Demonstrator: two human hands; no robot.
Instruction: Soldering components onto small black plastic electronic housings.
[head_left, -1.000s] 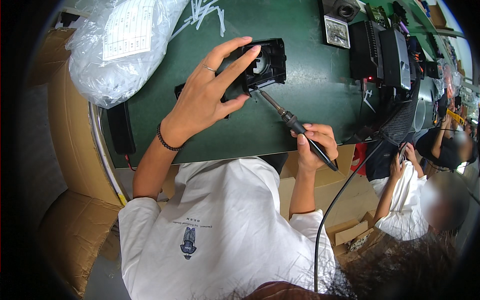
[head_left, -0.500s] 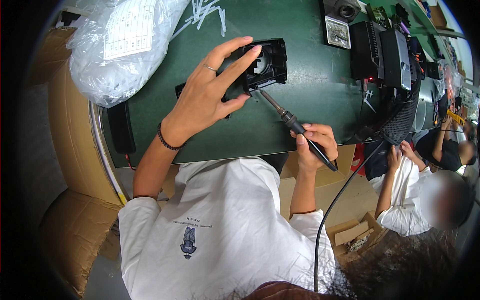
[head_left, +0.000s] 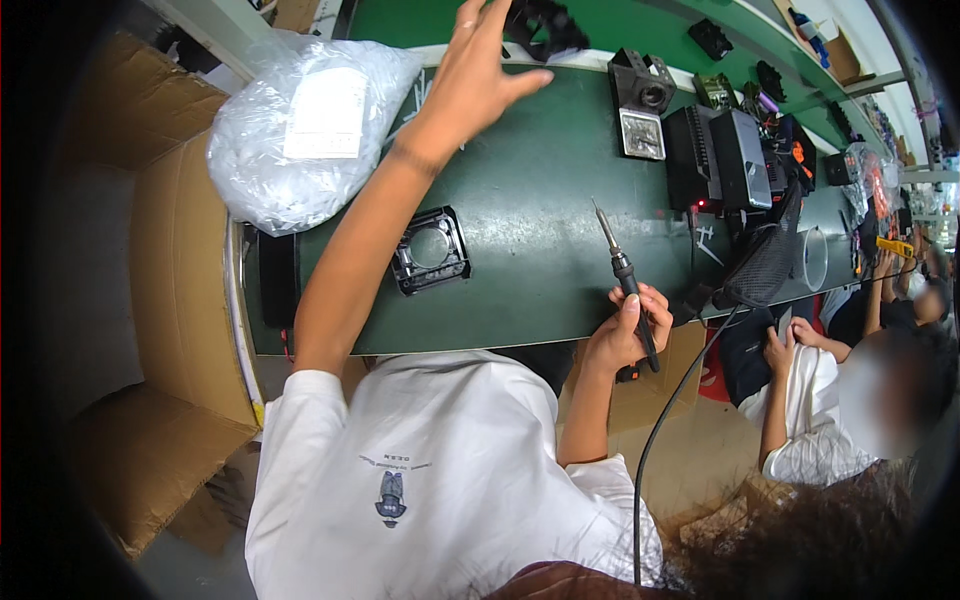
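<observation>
Reaching over the far side of the bench, my left hand [head_left: 478,85] has its thumb and fingers spread, with some fingertips cut off by the upper edge. Close beside it is a black plastic housing [head_left: 548,32], apart from the thumb, on the green strip past the bench's pale far edge. My right hand [head_left: 632,330] grips a soldering iron [head_left: 622,268], its tip pointing up and away above the bench. A black square frame with a round opening [head_left: 461,245] lies on the green bench top [head_left: 520,230], near my left forearm.
A clear plastic bag [head_left: 250,150] full of pale pieces stands at the left, white strips [head_left: 420,92] beside it. To the right are the iron stand [head_left: 640,90], black boxes [head_left: 695,155] and a hanging cable [head_left: 655,430]. A co-worker [head_left: 800,380] sits beyond.
My left hand has moved the black housing from mid-bench to the far strip, and its fingers have opened. My right hand has drawn the soldering iron away from the housing. The view has shifted.
</observation>
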